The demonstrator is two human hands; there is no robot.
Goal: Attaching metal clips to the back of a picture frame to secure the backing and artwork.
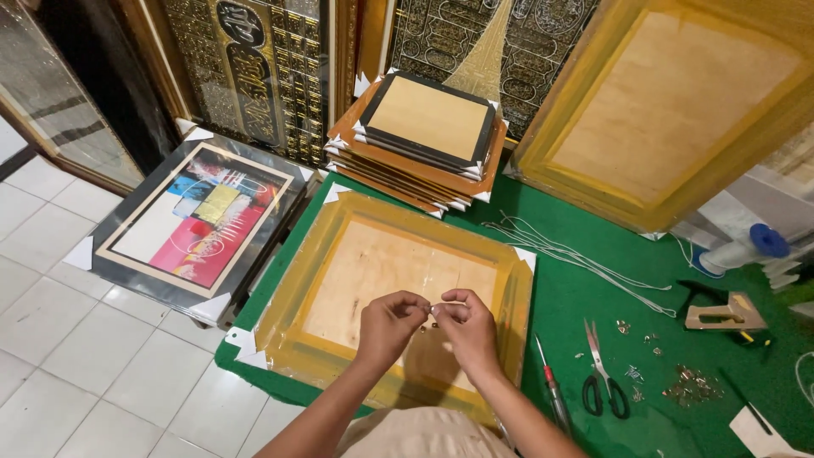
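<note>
We pinch a tiny metal fitting between the fingertips of our left hand and right hand, both closed on it, just above the back of the wrapped frame. It looks light, stiff and easily dropped, so we judge fingertip grips at its ends suit it best.

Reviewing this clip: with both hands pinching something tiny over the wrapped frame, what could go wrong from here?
1. The small metal piece pinched between the left hand and right hand could slip and be hard to spot on the frame back.
2. The scissors and screwdriver lie close by the right forearm; a sweep might knock them.
3. Loose hardware on the green mat could scatter.
</note>
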